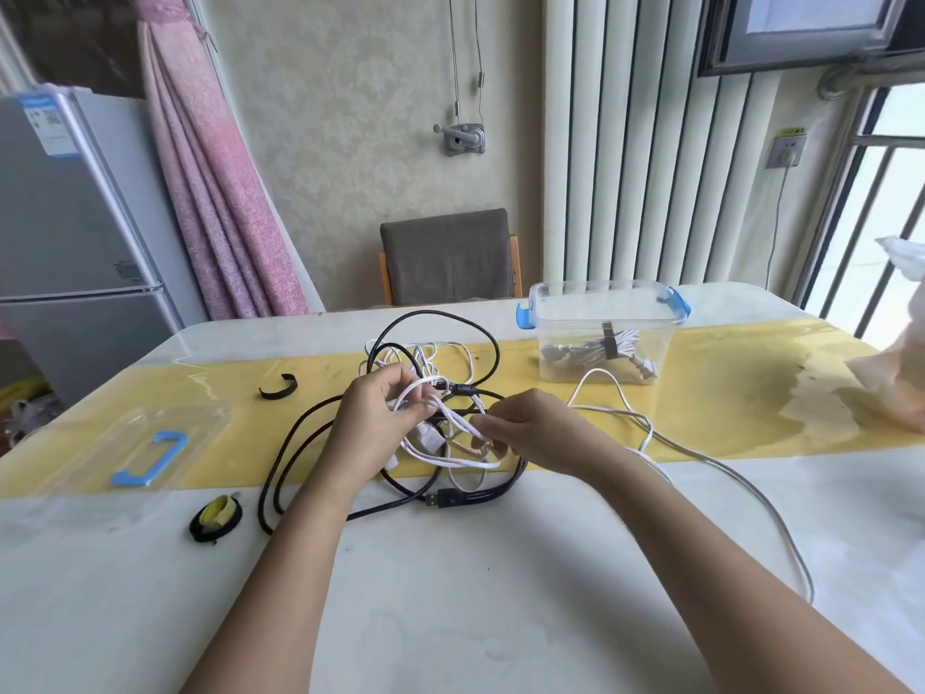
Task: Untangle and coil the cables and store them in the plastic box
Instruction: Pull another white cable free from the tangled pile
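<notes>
Loops of white cable (450, 461) were gripped in the curled fingers of the left hand (373, 418), and one strand was pinched by the right hand (530, 428). A black cable (445, 498) was tangled beneath them on the table (450, 593). The plastic box (600, 293) was set beyond, to the right, with a coiled cable (595, 350) inside.

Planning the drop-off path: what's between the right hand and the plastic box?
Head view: a loop of white cable on the yellow strip lies between the right hand and the plastic box.
</notes>
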